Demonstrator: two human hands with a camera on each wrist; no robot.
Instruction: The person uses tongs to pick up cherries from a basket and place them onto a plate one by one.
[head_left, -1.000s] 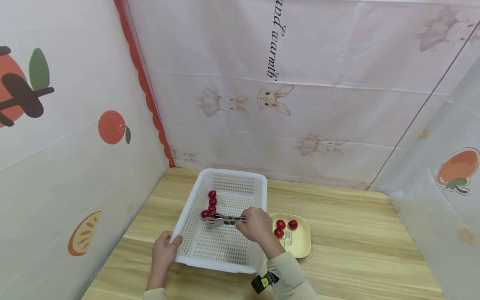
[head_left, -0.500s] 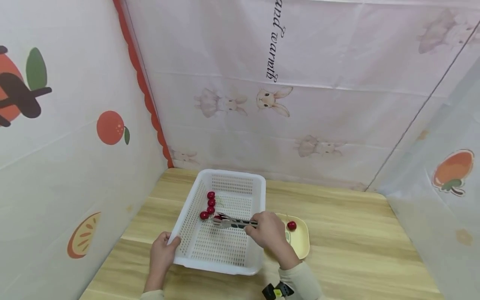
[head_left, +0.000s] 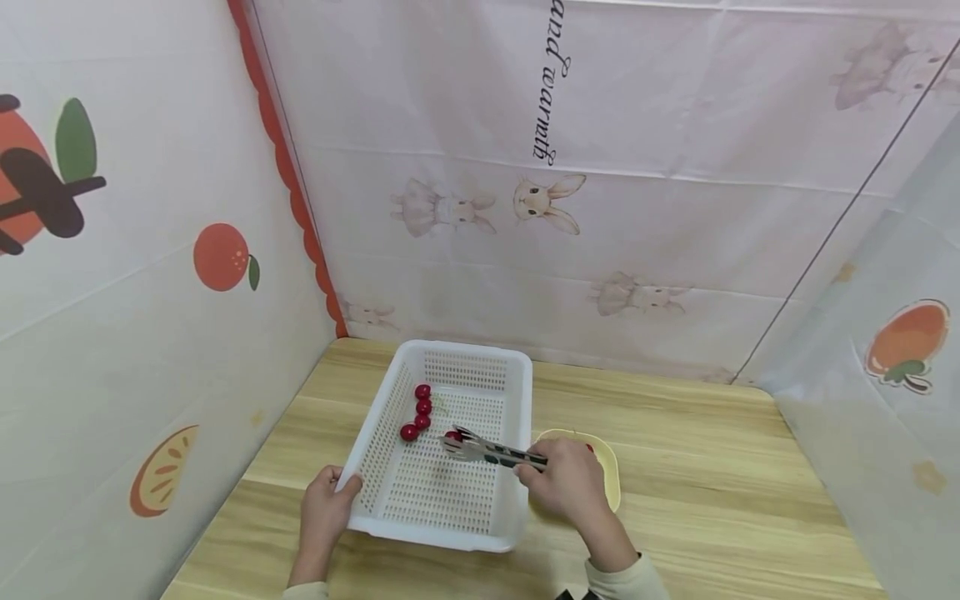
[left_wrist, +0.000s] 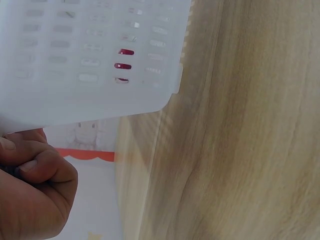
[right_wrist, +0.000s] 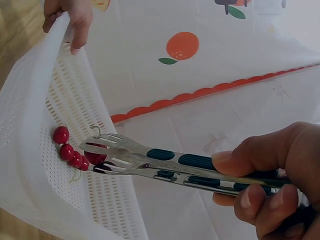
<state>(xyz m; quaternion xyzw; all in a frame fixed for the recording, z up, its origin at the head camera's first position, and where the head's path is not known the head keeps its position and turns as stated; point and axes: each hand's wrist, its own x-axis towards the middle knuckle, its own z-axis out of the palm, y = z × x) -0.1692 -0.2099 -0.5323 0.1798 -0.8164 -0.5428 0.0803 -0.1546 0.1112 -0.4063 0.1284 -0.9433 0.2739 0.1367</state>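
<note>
My left hand (head_left: 326,517) grips the left rim of the white plastic basket (head_left: 367,525), thumb over the edge. In the right hand (head_left: 570,479) I hold metal serving tongs (head_left: 502,454) with dark green handle grips, pinched between thumb and fingers. A red cherry (right_wrist: 95,154) sits between the tongs' slotted heads, above the basket floor. Several other cherries (head_left: 423,407) lie in a short line along the basket's left side. To the right, a pale yellow dish (head_left: 613,487) is partly covered by my right hand; only a bit of red shows in it.
The basket and dish stand on a wood-grain table (head_left: 720,483). A printed white cloth (head_left: 465,300) rises behind the table, with more cloth walls on the left and right. The basket's right wall (head_left: 523,417) stands close to the dish.
My right hand has moved right and nearer, carrying the tongs and the cherry away from the row in the basket. It now covers more of the dish. The left hand stays on the rim.
</note>
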